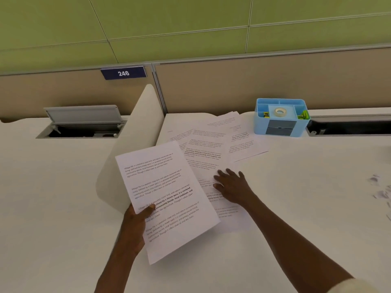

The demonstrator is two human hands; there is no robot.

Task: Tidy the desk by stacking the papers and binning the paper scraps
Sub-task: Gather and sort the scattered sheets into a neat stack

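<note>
Green wall panels rise behind a beige partition that bears a blue number plate [123,73] reading 246. Below it runs a white desk [296,208], split by a curved white divider [135,132] that stands just left of the papers.

Lifted off the desk near its front edge, a printed sheet [165,199] is held tilted by the left hand [137,220], thumb pinched over the sheet's left edge and fingers hidden beneath. This sheet covers part of the paper behind it. The right hand [232,187] lies flat, fingers spread and straight, pressing on the loose papers [207,153] fanned out overlapping from the desk's middle toward its back edge.

At the back edge, right of the papers, stands a light blue desk organizer [280,117] with a tape roll [280,111] in its top tray. Paper scraps [380,191] lie scattered at the desk's right edge, well apart from the hands. On the left desk section, an open cable hatch [82,121] has its grey lid propped up.
</note>
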